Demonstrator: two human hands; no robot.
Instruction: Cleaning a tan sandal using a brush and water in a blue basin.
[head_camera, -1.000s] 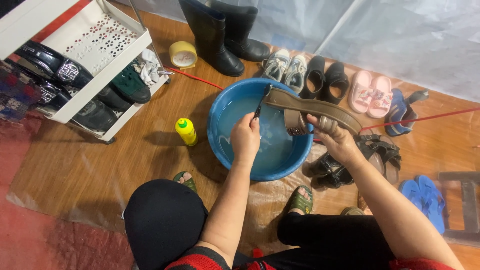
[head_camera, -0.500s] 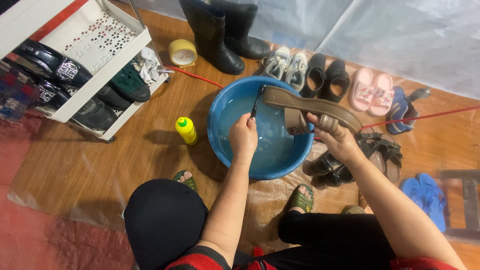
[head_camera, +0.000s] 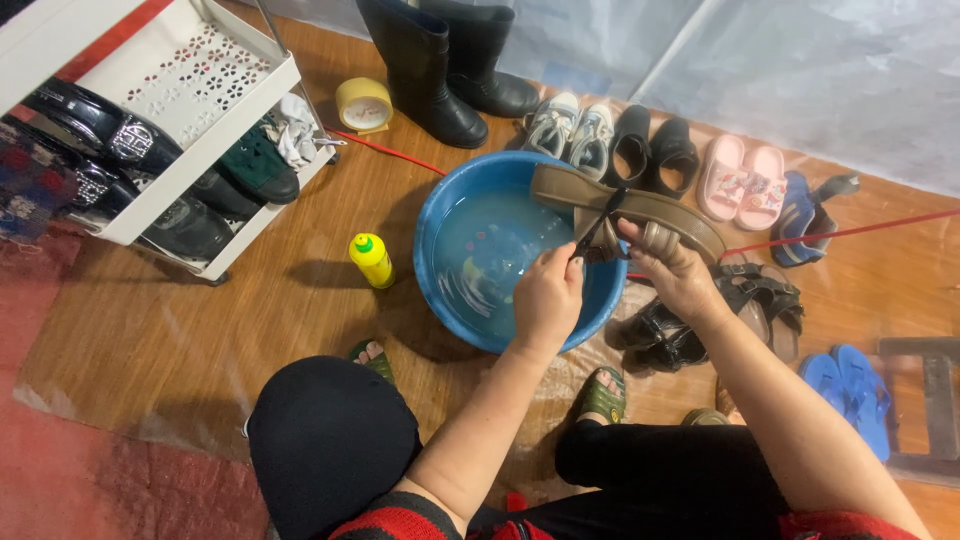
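I squat over a blue basin (head_camera: 437, 270) holding water. My right hand (head_camera: 672, 270) grips a brown sandal (head_camera: 640, 206) by its strap, sole side up, over the basin's far right rim. My left hand (head_camera: 547, 300) is closed on a small dark brush (head_camera: 598, 222), its head resting against the sandal's sole. A yellow bottle with a green cap (head_camera: 371, 260) stands on the floor left of the basin.
A white shoe rack (head_camera: 190, 120) with dark shoes stands at the left. Black rubber boots (head_camera: 430, 60), sneakers (head_camera: 570, 125), black shoes (head_camera: 650, 150), pink slippers (head_camera: 740, 178), dark sandals (head_camera: 700, 320) and blue flip-flops (head_camera: 850, 395) lie around. A tape roll (head_camera: 362, 103) sits by the rack.
The brush in my left hand has shifted right along the sandal's sole, from near its end toward the middle. The sandal stays held over the basin.
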